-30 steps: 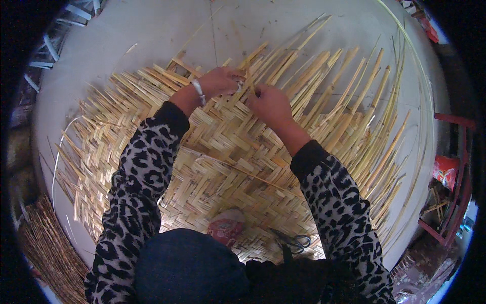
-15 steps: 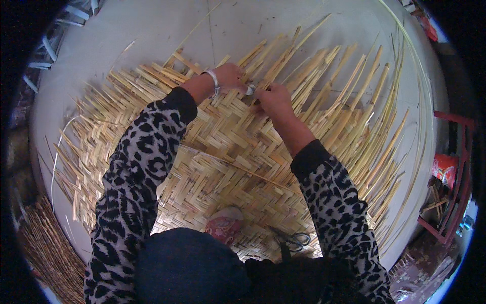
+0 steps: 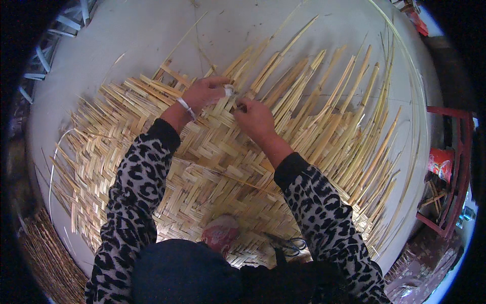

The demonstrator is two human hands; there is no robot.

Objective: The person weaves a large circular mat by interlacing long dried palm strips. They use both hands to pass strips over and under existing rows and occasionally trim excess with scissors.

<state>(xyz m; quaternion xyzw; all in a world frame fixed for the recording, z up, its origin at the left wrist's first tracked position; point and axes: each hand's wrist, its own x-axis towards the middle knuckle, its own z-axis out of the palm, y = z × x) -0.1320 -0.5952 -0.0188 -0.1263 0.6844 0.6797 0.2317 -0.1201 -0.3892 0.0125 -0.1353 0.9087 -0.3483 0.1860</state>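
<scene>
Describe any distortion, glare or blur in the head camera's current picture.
Head view: fisheye corners are black and the red frame looks curved near the right rim; the woven mat shows whitish bright patches near its lower edge; fine detail between the left hand and right hand is soft.

A smooth, pale grey floor (image 3: 142,38) carries everything, crossed by thin dark seams and speckled with small scraps (image 3: 248,35) toward the far side. Spread flat over its middle is a large woven mat (image 3: 212,152) of pale, straw-coloured strips in a zigzag pattern. Its loose strip ends (image 3: 371,81) fan out past the weave onto the floor, long at the far and right sides and shorter at the left. Long, thin greenish strips (image 3: 418,86) curve along the right-hand stretch, and a slender whitish strip (image 3: 51,175) bows along the left, close beside the mat.
</scene>
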